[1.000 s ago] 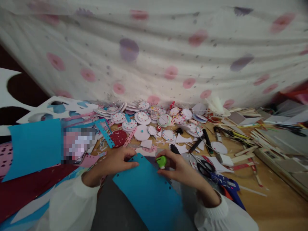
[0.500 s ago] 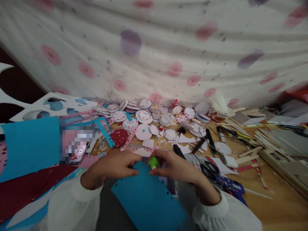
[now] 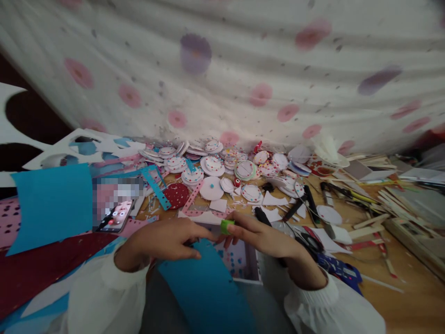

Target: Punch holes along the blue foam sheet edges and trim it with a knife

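Observation:
My left hand (image 3: 170, 240) pinches the top edge of a blue sheet (image 3: 208, 287) that hangs down over my lap. My right hand (image 3: 260, 234) is closed on a small green tool (image 3: 227, 227), just right of the sheet's top edge, and its fingertips come close to my left fingertips. Small holes run along the sheet's edges. Below my right hand sits an open white box (image 3: 243, 260) with small blue and pink dots inside; the sheet covers part of it.
Stacked white discs (image 3: 212, 165) with coloured dots spread along the back. At the left are a phone (image 3: 116, 213), another blue sheet (image 3: 52, 206) and dark red material (image 3: 52, 262). Scissors (image 3: 309, 241), a blue tool (image 3: 340, 271) and wooden sticks (image 3: 368, 222) lie at the right.
The green tool has turned and risen slightly in my right hand. The blue sheet has shifted left, showing more of the box. The whole view has shifted slightly.

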`<state>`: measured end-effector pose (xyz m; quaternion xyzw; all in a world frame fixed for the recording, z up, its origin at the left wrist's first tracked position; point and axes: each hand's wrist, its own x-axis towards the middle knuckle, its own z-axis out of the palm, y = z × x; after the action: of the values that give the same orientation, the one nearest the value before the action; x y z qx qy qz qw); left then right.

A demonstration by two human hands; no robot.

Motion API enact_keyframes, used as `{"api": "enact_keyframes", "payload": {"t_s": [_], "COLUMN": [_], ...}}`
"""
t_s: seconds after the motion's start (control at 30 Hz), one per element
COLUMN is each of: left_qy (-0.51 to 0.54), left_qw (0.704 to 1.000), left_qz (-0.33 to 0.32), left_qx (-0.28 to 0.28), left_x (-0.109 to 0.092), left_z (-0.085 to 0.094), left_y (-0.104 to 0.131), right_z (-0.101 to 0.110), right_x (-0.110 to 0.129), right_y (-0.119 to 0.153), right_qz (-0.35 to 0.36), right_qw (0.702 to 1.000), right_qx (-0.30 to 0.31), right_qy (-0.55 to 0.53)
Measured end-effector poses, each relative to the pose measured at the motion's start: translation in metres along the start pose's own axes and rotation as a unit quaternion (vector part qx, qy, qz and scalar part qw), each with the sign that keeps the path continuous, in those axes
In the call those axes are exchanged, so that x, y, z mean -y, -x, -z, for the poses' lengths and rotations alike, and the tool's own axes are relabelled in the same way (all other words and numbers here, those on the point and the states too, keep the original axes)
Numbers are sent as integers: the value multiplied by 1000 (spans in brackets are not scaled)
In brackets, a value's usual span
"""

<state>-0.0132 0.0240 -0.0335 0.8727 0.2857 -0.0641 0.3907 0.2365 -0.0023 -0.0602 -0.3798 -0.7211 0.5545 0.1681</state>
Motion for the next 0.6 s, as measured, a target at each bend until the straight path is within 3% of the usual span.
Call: {"api": "enact_keyframes", "payload": {"t_s": [0.17,0.43,0.6], "left_qy": [0,-22,-20], "left_qw": [999,999,999], "left_qz": [25,21,34], "left_qx": [40,31,24], "left_x": [-3,-1,-2], "left_z": [2,1,2], "left_y": [-1,-6,-8], "right_z": [3,4,0], "right_x": [8,14,13], "right_y": [1,6,5], "right_qz": [-3,10,-11], "right_qw": [999,999,999], "right_qx": [8,3,7], "right_qy": [-37,-39,47]}}
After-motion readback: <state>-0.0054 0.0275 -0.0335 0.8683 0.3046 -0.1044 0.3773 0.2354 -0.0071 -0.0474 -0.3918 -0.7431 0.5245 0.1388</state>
